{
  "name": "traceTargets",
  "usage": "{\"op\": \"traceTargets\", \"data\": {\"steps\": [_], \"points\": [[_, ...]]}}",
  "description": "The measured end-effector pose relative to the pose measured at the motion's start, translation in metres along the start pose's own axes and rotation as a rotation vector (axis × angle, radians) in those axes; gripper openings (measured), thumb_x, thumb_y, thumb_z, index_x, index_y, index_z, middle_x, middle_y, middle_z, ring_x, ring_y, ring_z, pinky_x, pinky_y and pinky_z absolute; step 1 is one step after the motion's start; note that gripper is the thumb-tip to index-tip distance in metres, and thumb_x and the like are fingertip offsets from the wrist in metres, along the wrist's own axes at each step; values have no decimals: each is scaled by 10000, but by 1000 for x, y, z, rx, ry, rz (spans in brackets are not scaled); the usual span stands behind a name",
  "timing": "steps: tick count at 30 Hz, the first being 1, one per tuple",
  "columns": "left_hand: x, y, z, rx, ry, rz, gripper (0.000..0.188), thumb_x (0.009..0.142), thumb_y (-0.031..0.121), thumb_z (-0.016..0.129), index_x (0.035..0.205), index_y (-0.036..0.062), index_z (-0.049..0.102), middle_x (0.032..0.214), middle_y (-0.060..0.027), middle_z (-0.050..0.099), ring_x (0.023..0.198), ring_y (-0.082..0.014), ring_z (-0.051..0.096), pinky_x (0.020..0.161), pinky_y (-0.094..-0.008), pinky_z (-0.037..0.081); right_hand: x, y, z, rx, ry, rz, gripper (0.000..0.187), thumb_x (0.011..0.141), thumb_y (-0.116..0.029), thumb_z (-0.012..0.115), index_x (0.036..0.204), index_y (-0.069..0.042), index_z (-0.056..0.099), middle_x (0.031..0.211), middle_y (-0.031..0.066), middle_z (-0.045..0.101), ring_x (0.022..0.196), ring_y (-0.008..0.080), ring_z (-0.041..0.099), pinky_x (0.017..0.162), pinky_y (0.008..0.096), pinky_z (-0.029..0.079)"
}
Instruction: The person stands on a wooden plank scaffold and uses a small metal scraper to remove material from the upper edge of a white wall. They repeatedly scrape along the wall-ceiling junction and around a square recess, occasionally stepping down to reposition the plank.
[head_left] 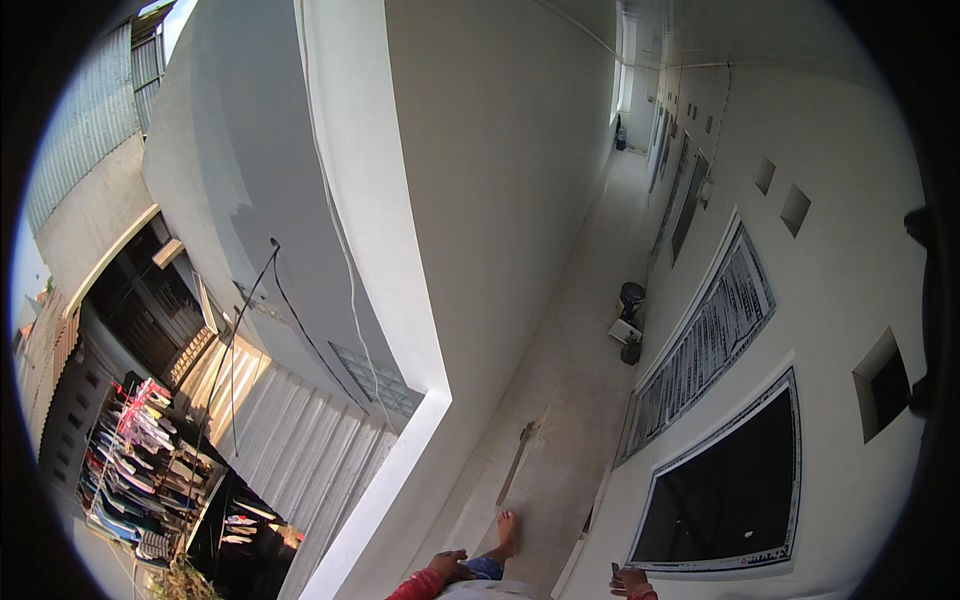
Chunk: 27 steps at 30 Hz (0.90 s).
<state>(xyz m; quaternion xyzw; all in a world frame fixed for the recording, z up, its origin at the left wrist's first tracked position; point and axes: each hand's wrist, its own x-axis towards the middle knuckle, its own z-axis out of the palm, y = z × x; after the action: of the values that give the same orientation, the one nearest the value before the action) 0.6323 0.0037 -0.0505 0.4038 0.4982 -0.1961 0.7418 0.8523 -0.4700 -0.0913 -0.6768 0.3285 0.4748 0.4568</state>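
Near the dark window (718, 485) hangs the right hand (631, 580), apart from the left hand (451, 566) by blue cloth (487, 568), grips unclear.

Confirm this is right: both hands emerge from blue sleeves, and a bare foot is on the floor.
No, the head view shows the left hand and right hand emerging from red sleeves; a bare foot is on the floor.

Your left hand (450, 566), at the end of a red sleeve (418, 586), sits low beside your blue-clad leg (487, 568), its fingers bent. Your right hand (630, 580) shows at the lower edge, well apart. One bare foot (507, 532) points forward.
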Motion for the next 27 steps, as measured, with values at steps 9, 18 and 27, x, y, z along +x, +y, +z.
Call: {"op": "traceTargets", "data": {"steps": [9, 18, 27], "points": [[78, 157, 97, -468, -118, 16, 435, 1011, 375, 555, 1327, 79, 597, 1110, -177, 702, 1084, -353, 682, 908, -528, 559, 14, -242, 23, 118, -121, -252, 293, 1019, -244, 559, 1223, -34, 571, 1065, 158, 655, 1001, 303, 669, 797, 465, 600], [112, 252, 143, 976, 57, 234, 594, 997, 514, 541, 1367, 52, 591, 1232, -186, 677, 1120, -314, 665, 939, -490, 543, -20, -332, 58, 145, -457, -152, 146, 1008, -246, 585, 1019, -118, 654, 923, 50, 634, 882, 206, 627, 705, 381, 543], [121, 336, 190, 737, 299, 203, 676, 987, 580, 539, 1395, 43, 580, 1294, -189, 664, 1127, -296, 661, 947, -470, 540, 49, -497, 20, -317, -546, -409, 231, 934, -329, 682, 1071, -144, 666, 1008, 103, 652, 910, 254, 644, 806, 445, 509]]}}
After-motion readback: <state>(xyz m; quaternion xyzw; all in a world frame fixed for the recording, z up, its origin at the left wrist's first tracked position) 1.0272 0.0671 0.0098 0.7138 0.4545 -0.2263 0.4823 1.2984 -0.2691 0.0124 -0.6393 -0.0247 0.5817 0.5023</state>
